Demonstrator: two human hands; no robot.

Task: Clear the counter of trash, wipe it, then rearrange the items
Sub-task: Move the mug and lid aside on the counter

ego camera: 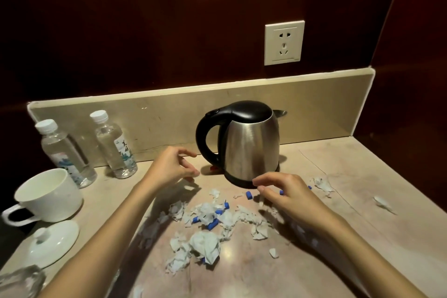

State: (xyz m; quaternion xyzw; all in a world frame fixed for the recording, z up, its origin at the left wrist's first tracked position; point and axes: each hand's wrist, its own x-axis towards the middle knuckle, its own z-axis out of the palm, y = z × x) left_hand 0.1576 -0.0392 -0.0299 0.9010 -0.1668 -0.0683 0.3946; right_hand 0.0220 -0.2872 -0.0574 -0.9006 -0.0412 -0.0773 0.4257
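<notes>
Two clear water bottles, the left bottle point(63, 152) and the right bottle point(113, 145), stand capped near the counter's point(338, 213) back-left corner, just in front of the low backsplash point(169, 113); both look filled with clear liquid. A white cup point(48, 196) stands at the left edge, nearer than the bottles; its inside shows only white. Its white lid point(52, 243) lies knob up just beside it toward the front edge, and a clear glass object point(20, 282), blurred, sits at the front-left corner. A steel kettle point(249, 145) with black lid shut and black handle turned left stands near the back edge at the middle, below a white wall socket point(284, 43). The trash, torn white paper scraps point(205, 244) mixed with small blue pieces point(249, 195), is strewn across the counter's middle in front of the kettle, with a few stray scraps point(383, 203) toward the right edge. The left hand point(171, 167) hovers beside the kettle handle, fingers loosely curled, holding nothing. The right hand point(283, 191) hovers over the scraps in front of the kettle's base, fingers bent downward and slightly apart; whether it pinches a scrap cannot be told.
</notes>
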